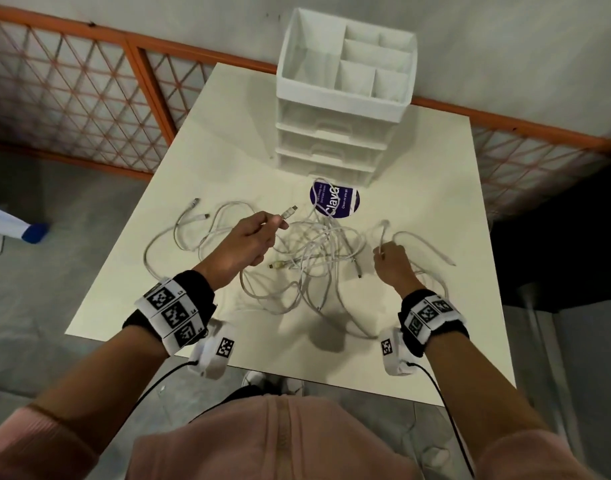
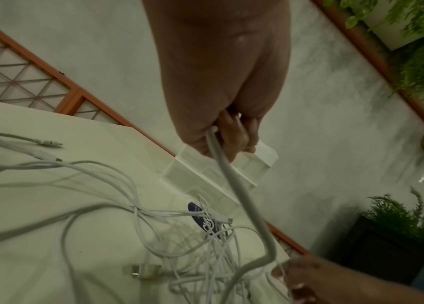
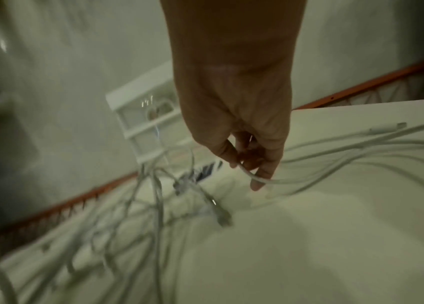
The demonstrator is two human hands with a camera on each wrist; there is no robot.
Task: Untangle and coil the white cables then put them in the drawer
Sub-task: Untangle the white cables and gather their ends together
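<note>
A tangle of several white cables (image 1: 311, 258) sprawls across the middle of the white table (image 1: 200, 140). My left hand (image 1: 252, 237) is raised above the heap and grips one cable near its plug (image 1: 289, 212); in the left wrist view that thick cable (image 2: 234, 185) hangs from my curled fingers (image 2: 234, 135). To the right of the tangle my right hand (image 1: 388, 259) pinches another cable (image 3: 260, 180) between thumb and fingers (image 3: 257, 183). The white drawer unit (image 1: 335, 133) stands at the far side, all its drawers closed.
A round purple sticker (image 1: 335, 199) lies just in front of the drawer unit, partly under cable loops. Loose cable ends (image 1: 195, 204) reach toward the table's left side. An orange lattice fence (image 1: 72, 98) runs behind the table. Potted plants (image 2: 413, 222) stand off to the right.
</note>
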